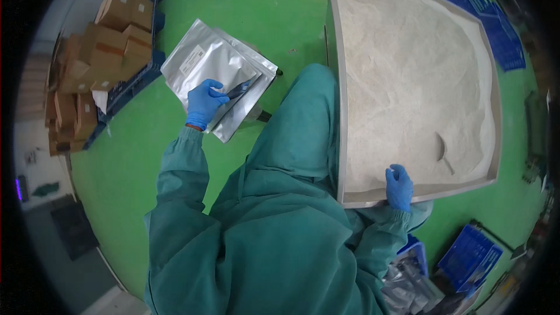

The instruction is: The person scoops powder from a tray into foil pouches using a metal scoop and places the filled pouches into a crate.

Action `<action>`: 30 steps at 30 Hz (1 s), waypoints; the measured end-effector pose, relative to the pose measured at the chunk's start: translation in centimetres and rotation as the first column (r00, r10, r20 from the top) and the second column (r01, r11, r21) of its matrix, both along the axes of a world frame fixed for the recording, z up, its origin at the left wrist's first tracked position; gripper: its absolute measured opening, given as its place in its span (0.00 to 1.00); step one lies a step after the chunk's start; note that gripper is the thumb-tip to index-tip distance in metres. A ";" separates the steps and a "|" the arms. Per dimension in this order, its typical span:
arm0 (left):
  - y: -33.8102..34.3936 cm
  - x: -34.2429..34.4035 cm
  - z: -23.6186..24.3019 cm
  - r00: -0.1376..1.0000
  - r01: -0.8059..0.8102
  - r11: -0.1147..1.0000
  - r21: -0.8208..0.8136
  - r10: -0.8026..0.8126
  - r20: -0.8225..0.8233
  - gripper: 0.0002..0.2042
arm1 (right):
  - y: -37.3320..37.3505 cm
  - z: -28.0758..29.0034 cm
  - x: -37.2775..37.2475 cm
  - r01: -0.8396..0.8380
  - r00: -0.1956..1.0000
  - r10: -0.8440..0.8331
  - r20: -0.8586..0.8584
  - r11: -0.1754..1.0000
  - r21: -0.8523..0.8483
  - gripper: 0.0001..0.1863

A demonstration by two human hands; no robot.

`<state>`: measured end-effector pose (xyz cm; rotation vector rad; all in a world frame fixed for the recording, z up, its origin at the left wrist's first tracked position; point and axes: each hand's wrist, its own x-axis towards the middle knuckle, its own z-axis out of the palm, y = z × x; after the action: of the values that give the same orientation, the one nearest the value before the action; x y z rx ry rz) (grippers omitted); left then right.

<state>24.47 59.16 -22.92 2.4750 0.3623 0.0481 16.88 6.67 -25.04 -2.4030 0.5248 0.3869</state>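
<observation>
My left hand [204,104], in a blue glove, is over a stack of silver foil bags [219,61] with a white label on the top one. Its fingers pinch the upper bag, beside a dark narrow patch that may be a fold or a reflection. Low at the near rim of a big metal tray [342,140] is my right hand [399,188], also gloved, its fingers loosely bent and apart with nothing visible in them. Pale powder [408,81] fills the tray. A curved scoop-like tool [441,147] lies partly sunk in it, to the right of my right hand.
Cardboard boxes [108,52] are piled on a blue pallet [125,87] at the left. Blue crates [481,17] stand beyond the tray, and another blue crate [469,258] is at the lower right near crumpled silver bags [408,286]. My green-clad knee rests against the tray's left side.
</observation>
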 end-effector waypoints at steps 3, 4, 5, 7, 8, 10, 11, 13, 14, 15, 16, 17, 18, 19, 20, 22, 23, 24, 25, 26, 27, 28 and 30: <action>1.9 0.0 -1.4 0.998 -0.005 0.986 -0.168 -0.006 -0.065 0.11 | 0.8 1.8 0.4 -0.013 1.000 0.014 0.014 0.998 -0.067 0.16; 2.3 -0.1 -2.1 0.996 -0.067 0.967 -0.246 0.048 -0.081 0.10 | 0.6 1.1 -0.1 0.001 0.999 0.000 0.035 0.999 -0.047 0.15; 2.5 0.1 -2.9 0.990 -0.130 0.935 -0.331 0.104 -0.095 0.09 | 0.4 0.4 -0.1 0.010 0.999 -0.007 0.046 0.998 -0.064 0.15; 2.5 0.9 -4.1 0.966 -0.257 0.815 -0.520 0.197 -0.169 0.08 | -0.5 -0.4 -1.1 -0.032 0.992 0.042 0.117 0.996 -0.083 0.15; 2.2 0.7 -4.5 0.948 -0.317 0.699 -0.641 0.262 -0.183 0.07 | -0.3 -0.4 -0.8 -0.035 0.994 0.044 0.102 0.996 -0.085 0.15; 1.0 0.8 -2.6 0.971 -0.233 0.885 -0.404 0.235 -0.046 0.08 | 0.2 0.3 -0.5 -0.024 0.997 0.027 0.070 0.999 -0.045 0.15; -0.1 0.7 -1.0 0.965 -0.225 0.917 -0.330 0.257 0.056 0.07 | 0.5 0.8 -0.3 -0.013 0.998 0.013 0.057 1.000 0.004 0.14; 0.6 0.7 0.7 0.909 -0.161 0.986 -0.035 0.162 0.385 0.04 | 1.1 2.6 -0.2 -0.005 0.996 0.002 0.090 1.000 0.030 0.13; -1.0 1.5 2.3 0.845 -0.188 0.979 -0.073 0.199 0.496 0.04 | 1.4 3.5 0.5 -0.014 0.990 0.004 0.140 0.998 0.069 0.12; -3.1 2.2 4.1 0.847 -0.146 0.986 -0.078 0.166 0.504 0.04 | 1.7 4.1 1.2 0.028 0.988 -0.037 0.150 0.998 0.065 0.12; -5.6 2.4 6.2 0.893 -0.238 0.970 0.045 0.200 0.403 0.03 | 2.1 4.8 1.7 -0.020 0.948 0.008 0.317 0.999 0.037 0.11; -8.2 2.8 7.5 0.921 -0.307 0.934 0.182 0.244 0.303 0.02 | 2.7 5.9 2.1 -0.060 0.881 0.054 0.470 0.998 -0.004 0.10; -11.0 3.5 7.3 0.899 -0.046 0.979 0.197 -0.046 0.435 0.03 | 3.8 7.5 3.0 -0.077 0.810 0.092 0.579 0.996 -0.051 0.09; -13.5 3.6 7.6 0.783 0.203 0.947 0.249 -0.310 0.539 0.05 | 5.3 9.5 4.0 -0.101 0.727 0.139 0.672 0.990 -0.094 0.08; -16.6 3.4 7.9 0.753 0.348 0.871 0.347 -0.480 0.450 0.07 | 6.9 11.0 4.5 -0.131 0.641 0.188 0.744 0.982 -0.136 0.08; -22.6 2.9 7.2 0.661 0.546 0.704 0.454 -0.695 0.282 0.10 | 8.3 12.0 5.4 -0.129 0.535 0.238 0.811 0.971 -0.200 0.08; -25.0 2.6 6.0 0.622 0.608 0.635 0.476 -0.754 0.211 0.11 | 8.5 12.1 5.9 -0.120 0.550 0.385 0.741 0.915 -0.386 0.08; -27.5 2.3 6.0 0.567 0.707 0.557 0.436 -0.815 0.123 0.13 | 8.2 12.1 6.4 -0.111 0.572 0.514 0.640 0.821 -0.560 0.07; -29.4 2.3 6.1 0.499 0.792 0.475 0.384 -0.866 0.041 0.15 | 7.3 11.6 6.3 -0.082 0.575 0.512 0.638 0.812 -0.578 0.07; -30.5 2.9 6.1 0.476 0.799 0.464 0.382 -0.877 0.068 0.15 | 6.2 10.3 5.9 -0.111 0.674 0.504 0.540 0.792 -0.600 0.07; -31.4 2.9 5.8 0.464 0.783 0.501 0.369 -0.865 0.189 0.17 | 5.2 9.4 5.4 -0.160 0.760 0.490 0.426 0.777 -0.609 0.07; -32.2 3.0 5.4 0.453 0.765 0.541 0.349 -0.838 0.305 0.20 | 4.4 8.7 5.4 -0.130 0.736 0.503 0.453 0.761 -0.635 0.04; -31.5 6.4 3.3 0.509 0.786 0.564 0.252 -0.822 0.254 0.26 | 2.4 9.1 4.2 -0.130 0.726 0.524 0.445 0.741 -0.659 0.06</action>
<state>30.85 27.62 -19.58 2.4187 -1.0101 0.1110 21.06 9.11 -15.94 -3.0249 -0.1611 -0.5064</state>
